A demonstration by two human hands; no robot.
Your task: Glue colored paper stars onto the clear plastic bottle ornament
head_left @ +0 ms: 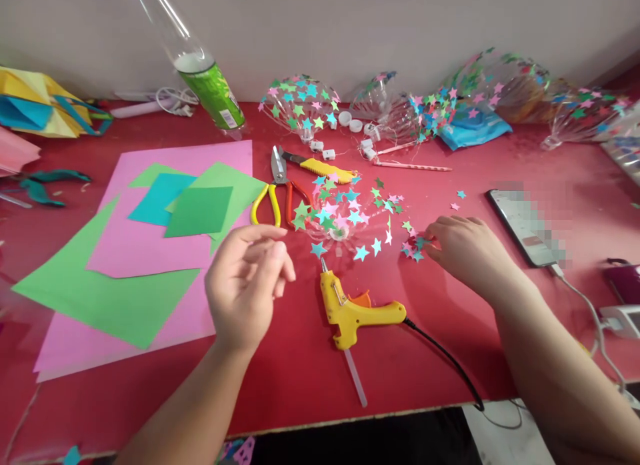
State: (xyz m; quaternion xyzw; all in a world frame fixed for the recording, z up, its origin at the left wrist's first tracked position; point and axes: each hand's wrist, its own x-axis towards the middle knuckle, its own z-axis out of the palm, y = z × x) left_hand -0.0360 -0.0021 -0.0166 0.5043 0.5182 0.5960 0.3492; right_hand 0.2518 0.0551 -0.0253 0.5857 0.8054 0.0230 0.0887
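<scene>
My right hand [463,255] reaches down to a small pile of paper stars [411,246] on the red table. Its fingertips are pinched at a teal star at the pile's edge. My left hand [250,281] is raised, fingers loosely bent and apart, with nothing visible in it. Between the hands sits a clear plastic piece [340,233] with thin splayed strips carrying pink, green and blue stars. In front of it lies a yellow hot glue gun [345,311], nozzle pointing to the plastic piece and a glue stick [356,378] protruding from its back.
Pliers [279,168] and a yellow utility knife [327,170] lie behind. Coloured paper sheets [125,311] spread at left. A green-labelled bottle [213,95] and several star-covered plastic pieces [300,101] line the wall. A phone [525,228] charges at right; the glue gun's black cord [445,355] crosses the front edge.
</scene>
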